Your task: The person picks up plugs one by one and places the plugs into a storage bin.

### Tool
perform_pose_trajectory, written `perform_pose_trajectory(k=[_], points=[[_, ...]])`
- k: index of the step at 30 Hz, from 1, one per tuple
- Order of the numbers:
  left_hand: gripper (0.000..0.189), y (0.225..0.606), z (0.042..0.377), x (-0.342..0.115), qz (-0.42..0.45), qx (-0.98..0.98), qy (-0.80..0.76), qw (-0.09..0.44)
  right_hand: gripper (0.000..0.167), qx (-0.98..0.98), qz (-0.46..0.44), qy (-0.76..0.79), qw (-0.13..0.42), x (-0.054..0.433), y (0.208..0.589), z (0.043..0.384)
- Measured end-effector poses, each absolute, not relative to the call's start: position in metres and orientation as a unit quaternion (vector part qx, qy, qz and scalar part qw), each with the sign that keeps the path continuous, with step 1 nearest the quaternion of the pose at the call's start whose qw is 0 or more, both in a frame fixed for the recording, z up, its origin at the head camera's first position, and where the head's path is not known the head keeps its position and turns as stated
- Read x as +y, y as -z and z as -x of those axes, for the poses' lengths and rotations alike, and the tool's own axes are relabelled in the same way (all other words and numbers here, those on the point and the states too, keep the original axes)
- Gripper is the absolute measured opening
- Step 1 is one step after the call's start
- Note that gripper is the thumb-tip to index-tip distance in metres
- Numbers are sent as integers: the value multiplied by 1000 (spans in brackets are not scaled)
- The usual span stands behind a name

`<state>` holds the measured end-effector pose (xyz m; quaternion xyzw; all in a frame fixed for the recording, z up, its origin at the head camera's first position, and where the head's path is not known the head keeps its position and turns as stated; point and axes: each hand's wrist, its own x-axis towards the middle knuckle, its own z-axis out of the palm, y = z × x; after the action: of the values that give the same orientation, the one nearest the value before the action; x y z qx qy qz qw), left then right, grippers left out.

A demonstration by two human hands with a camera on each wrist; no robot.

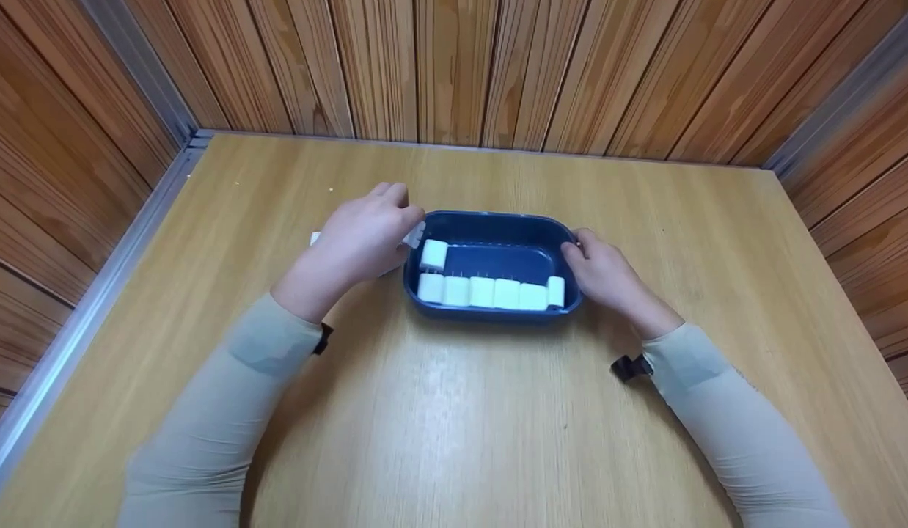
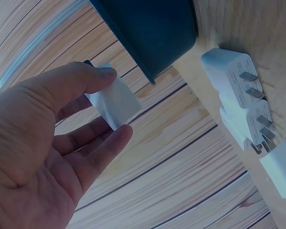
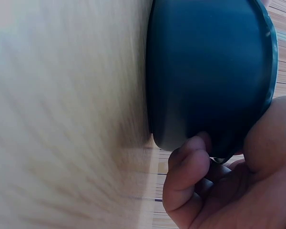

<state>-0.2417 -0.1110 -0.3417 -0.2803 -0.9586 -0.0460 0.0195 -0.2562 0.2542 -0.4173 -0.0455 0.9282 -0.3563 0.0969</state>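
Observation:
My left hand [image 1: 362, 233] pinches a white charger plug [image 2: 115, 102] between thumb and fingertips, just beyond the left rim of a dark blue plastic tub [image 1: 491, 215]. At the tub's right end, my right hand [image 1: 606, 270] grips the rim, thumb on top and fingers curled against the outer wall. Inside the tub, several white chargers [image 1: 481, 292] line up along the near side. One more charger [image 1: 433, 255] sits behind the left end of that row. On the table by the left hand lie further chargers [image 2: 250, 78] with metal prongs showing, mostly hidden by the hand in the head view.
The tub stands on a light wooden table [image 1: 439, 425]. Wood-panelled walls [image 1: 454, 73] rise at the back and both sides, with a metal strip [image 1: 80, 323] along the left edge. Dark wrist mounts [image 1: 631, 368] sit on both sleeves.

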Motion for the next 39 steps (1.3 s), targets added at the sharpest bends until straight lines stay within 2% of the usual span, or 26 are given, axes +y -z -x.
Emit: perform_pose_trajectory(k=[16,27,39], points=[[26,347,248,-85,340,-940,-16,20,56,930,46,351,102,255,416,256],[34,352,255,-68,363,-929,-73,1,50,932,68,351,66,255,420,257],[34,362,261,-58,391,-913,-114,4,52,930,57,355,80,255,419,257]])
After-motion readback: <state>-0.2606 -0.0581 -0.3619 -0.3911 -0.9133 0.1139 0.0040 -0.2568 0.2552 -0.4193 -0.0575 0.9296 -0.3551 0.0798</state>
